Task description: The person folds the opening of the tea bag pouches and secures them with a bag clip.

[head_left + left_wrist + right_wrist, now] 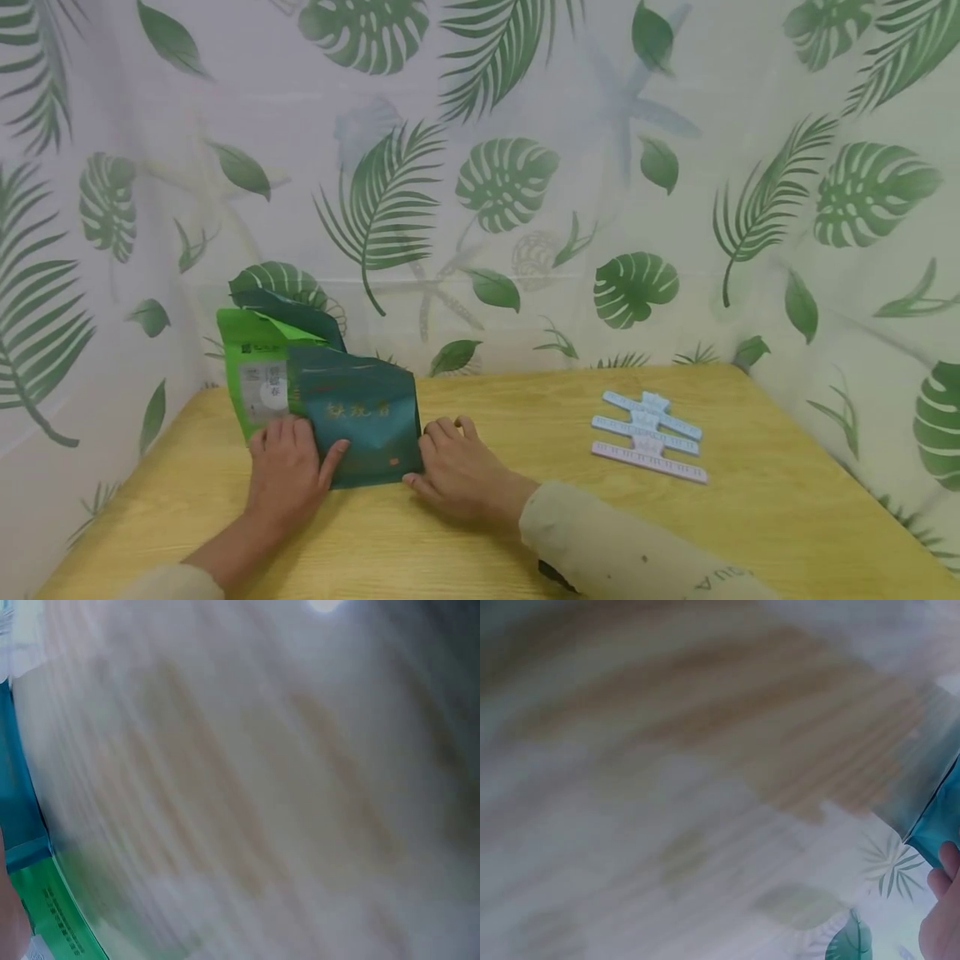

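Note:
A dark teal tea pouch with gold lettering stands upright on the table, partly in front of a bright green tea pouch. Behind them rises the top of another dark teal pouch, mostly hidden. My left hand holds the front pouch at its lower left, thumb on its face, fingers overlapping the green pouch. On the other side my right hand grips the lower right edge, thumb at the bottom corner. The right wrist view catches the fingers at the teal edge.
Three ruler-like bag clips, two light blue and one lavender clip, lie on the right of the wooden table. A leaf-printed curtain closes off the back and both sides.

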`<state>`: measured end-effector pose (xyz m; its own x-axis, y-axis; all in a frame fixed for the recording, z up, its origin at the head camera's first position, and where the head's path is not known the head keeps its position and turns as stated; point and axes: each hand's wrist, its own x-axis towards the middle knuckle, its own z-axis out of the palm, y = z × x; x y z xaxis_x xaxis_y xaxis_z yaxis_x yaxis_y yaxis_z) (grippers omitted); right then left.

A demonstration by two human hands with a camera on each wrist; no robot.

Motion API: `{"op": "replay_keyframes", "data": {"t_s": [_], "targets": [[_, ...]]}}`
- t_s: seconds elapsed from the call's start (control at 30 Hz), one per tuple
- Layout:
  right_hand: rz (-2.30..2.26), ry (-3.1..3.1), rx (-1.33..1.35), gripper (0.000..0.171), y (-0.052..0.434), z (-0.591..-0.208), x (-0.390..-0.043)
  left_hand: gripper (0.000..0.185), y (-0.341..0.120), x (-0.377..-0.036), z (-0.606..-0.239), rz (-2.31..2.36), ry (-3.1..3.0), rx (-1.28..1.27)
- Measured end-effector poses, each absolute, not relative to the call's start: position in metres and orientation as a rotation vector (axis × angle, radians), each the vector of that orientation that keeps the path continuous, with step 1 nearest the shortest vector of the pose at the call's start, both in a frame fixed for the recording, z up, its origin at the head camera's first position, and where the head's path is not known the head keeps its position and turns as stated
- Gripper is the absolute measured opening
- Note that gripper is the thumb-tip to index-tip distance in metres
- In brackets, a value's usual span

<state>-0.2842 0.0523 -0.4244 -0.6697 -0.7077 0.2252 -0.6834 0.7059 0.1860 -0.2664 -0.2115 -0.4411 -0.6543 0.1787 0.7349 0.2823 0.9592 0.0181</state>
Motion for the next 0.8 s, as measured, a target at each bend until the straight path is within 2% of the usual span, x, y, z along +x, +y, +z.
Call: {"op": "replay_keyframes", "data": {"t_s": [0.3, 0.8], "targets": [[-0.1, -2.599, 1.073, 0.051, 0.064, -0.426, -0.286, 0.081, -0.198, -0.272, -0.445, -0.095, -2.316, -0.315], [-0.119, -2.525, 1.101, 0.05, 0.082, -0.426, -0.288, 0.073, -0.183, -0.275, -0.443, -0.108, -2.355, -0.338]]}}
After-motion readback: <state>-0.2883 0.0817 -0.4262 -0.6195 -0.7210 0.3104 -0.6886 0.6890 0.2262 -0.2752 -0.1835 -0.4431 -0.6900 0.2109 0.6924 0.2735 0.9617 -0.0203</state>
